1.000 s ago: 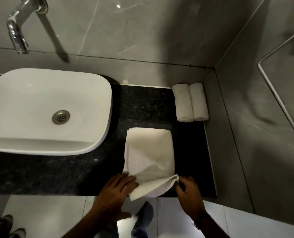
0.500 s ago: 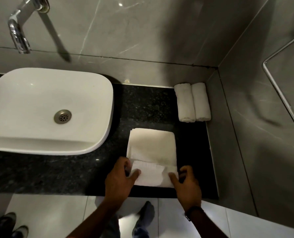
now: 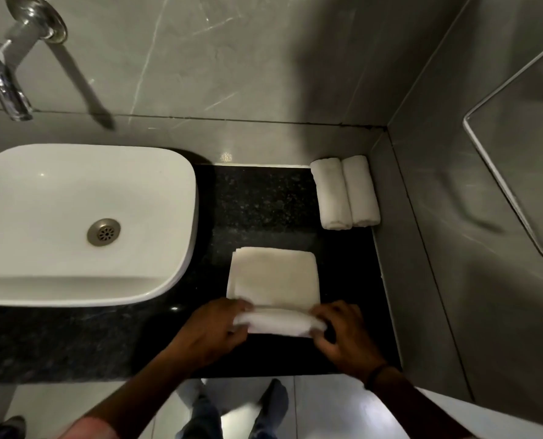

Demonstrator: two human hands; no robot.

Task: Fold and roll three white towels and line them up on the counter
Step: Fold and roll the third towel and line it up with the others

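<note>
While no writing readable anywhere: both hands, left hand and right hand, clamped on half-rolled towel on counter.

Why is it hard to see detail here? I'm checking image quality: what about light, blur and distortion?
Head view: dim light, black counter nearly featureless; the faucet casts a long shadow on the wall; both hands, left hand and right hand, are motion-blurred; wide-angle lens bends the wall lines.

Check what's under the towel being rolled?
The towel lies directly on the black counter, whose surface shows on all sides. Nothing else is visible beneath, though the covered patch can't be seen. Both hands, left and right, grip its rolled near edge.
</note>
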